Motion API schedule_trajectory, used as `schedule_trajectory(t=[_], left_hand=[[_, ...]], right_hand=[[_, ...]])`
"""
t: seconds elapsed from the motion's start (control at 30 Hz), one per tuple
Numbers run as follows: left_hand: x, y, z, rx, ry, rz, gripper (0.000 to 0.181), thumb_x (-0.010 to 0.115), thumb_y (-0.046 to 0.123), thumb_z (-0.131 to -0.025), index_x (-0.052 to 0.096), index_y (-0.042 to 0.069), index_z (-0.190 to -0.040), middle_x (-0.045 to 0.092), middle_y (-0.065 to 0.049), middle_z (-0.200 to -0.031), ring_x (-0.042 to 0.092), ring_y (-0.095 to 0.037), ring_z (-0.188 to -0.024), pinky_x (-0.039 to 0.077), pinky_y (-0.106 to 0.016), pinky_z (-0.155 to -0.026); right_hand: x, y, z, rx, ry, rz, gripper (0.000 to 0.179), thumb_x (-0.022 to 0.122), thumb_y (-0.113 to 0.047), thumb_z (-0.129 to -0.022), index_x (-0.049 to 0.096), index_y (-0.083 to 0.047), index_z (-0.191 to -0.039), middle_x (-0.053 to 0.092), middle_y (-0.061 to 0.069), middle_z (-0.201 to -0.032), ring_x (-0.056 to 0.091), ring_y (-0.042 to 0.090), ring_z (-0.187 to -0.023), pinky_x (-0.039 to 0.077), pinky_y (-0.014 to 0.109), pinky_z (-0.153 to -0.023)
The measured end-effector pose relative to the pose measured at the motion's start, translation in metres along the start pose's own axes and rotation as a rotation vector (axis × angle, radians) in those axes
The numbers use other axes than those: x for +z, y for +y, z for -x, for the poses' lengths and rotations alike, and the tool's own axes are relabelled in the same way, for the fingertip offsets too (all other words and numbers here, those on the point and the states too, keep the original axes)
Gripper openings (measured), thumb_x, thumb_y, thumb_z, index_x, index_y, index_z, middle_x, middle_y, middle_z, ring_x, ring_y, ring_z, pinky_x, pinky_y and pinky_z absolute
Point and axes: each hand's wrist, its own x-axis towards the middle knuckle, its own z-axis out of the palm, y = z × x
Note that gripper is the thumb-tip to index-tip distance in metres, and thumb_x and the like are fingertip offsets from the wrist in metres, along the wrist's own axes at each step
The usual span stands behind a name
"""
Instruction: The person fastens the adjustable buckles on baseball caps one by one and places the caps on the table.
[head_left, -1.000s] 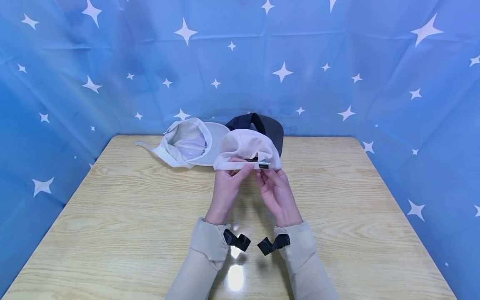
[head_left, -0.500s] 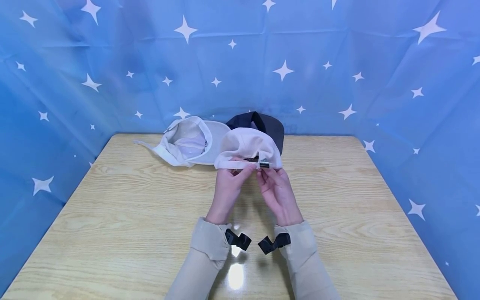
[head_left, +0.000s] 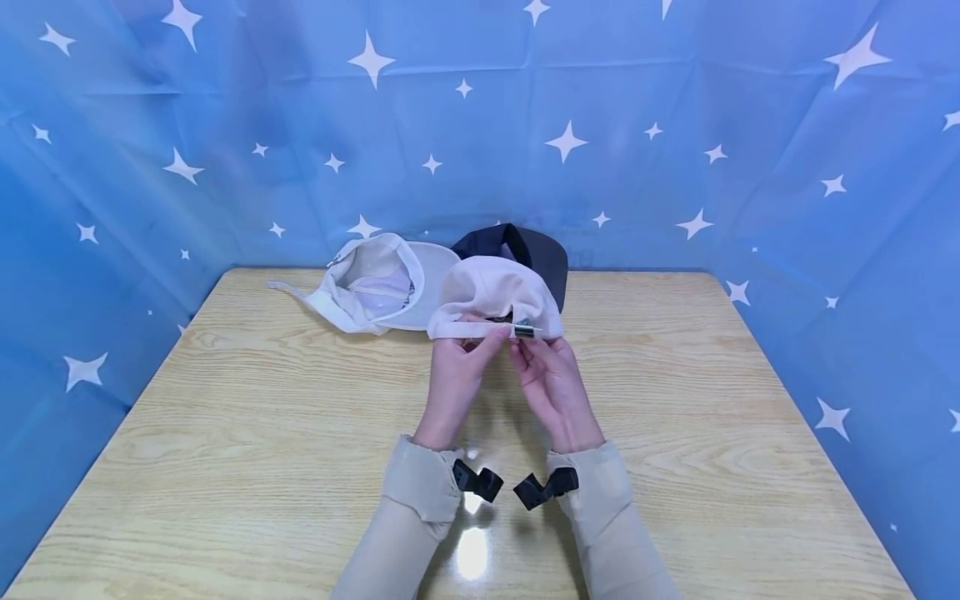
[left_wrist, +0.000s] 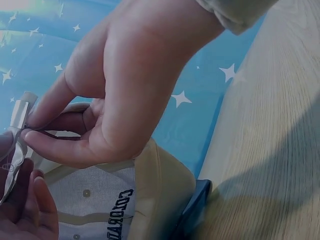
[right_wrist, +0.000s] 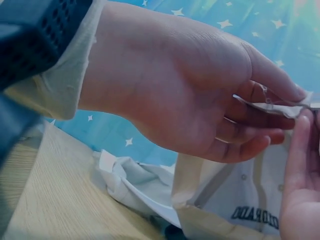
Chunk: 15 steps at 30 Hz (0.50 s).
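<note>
A pale cap [head_left: 491,283] is held up by both hands in the head view, its back strap [head_left: 472,331] toward me. At the strap's right part is a shiny metal buckle [head_left: 525,332]. My left hand [head_left: 453,375] pinches the strap beside the buckle between thumb and fingers. My right hand [head_left: 558,387] pinches the strap end on the buckle's other side. In the left wrist view the buckle [left_wrist: 20,114] stands right at the left fingertips. Dark lettering [right_wrist: 255,216] shows inside the cap in the right wrist view.
A white cap [head_left: 431,279] lies upturned on the left, its loose strap [head_left: 288,291] pointing outward. Behind the held cap is a black cap [head_left: 549,258]. All are near the back edge of the wooden table [head_left: 247,433], before a blue star-patterned curtain [head_left: 495,183].
The buckle sits very slightly further left, closer to the left thumb. Both hands keep their grip, and the other caps have not moved.
</note>
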Motion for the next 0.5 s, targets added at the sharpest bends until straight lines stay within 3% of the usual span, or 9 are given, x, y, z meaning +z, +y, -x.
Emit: schedule_trajectory(t=[0.27,0.5], left_hand=[[0.0005,-0.0025,0.0016,0.028,-0.011,-0.027,0.025,0.071,0.024,-0.076,0.058,0.005,-0.085,0.055,-0.003,-0.081,0.048,-0.013,-0.071,0.041,-0.023,-0.061],[0.0022,0.0013,0.0019,0.05,0.014,-0.03,0.019,0.07,0.015,-0.077,0.057,0.002,-0.084,0.055,-0.002,-0.081,0.049,-0.012,-0.071,0.041,-0.022,-0.061]], right_hand=[[0.0003,0.0007,-0.0009,-0.023,-0.014,-0.018,0.022,0.056,0.007,-0.083,0.049,0.0,-0.103,0.056,0.01,-0.097,0.059,0.017,-0.083,0.048,0.021,-0.077],[-0.0006,0.0009,-0.001,-0.014,-0.005,-0.004,0.026,0.056,0.008,-0.082,0.046,0.001,-0.105,0.054,0.012,-0.1,0.059,0.018,-0.084,0.047,0.023,-0.079]])
